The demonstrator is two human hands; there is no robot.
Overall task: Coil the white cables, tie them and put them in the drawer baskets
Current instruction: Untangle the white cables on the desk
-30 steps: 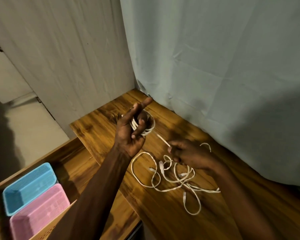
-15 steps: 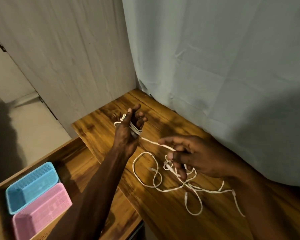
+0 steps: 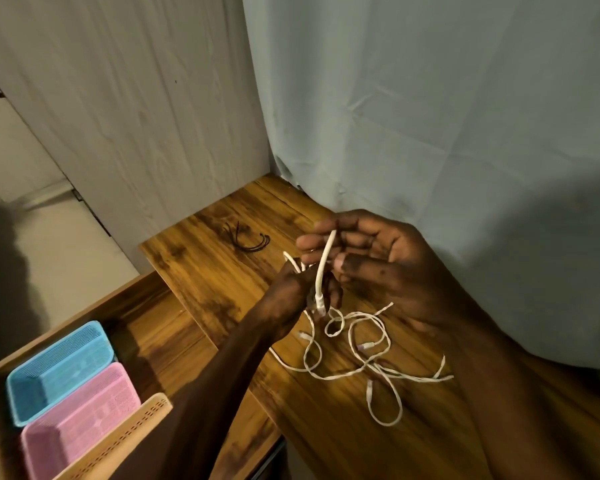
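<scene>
1. A pale grey-blue curtain (image 3: 430, 116) hangs in loose folds over the right and upper right of the view, its lower edge reaching the bench.
2. Left of the curtain stands a tall whitish panel (image 3: 136, 109) with a faint wood grain, running up out of view.
3. The bench (image 3: 222, 271) is dark brown wood with a strong streaked grain, its far corner tucked where the panel and the curtain meet.
4. Further left lies a plain beige floor (image 3: 66, 244), partly under a large dark shadow.
5. The light is dim and warm, with a brighter patch on the middle of the bench and deep shadow on the curtain at the right.
</scene>
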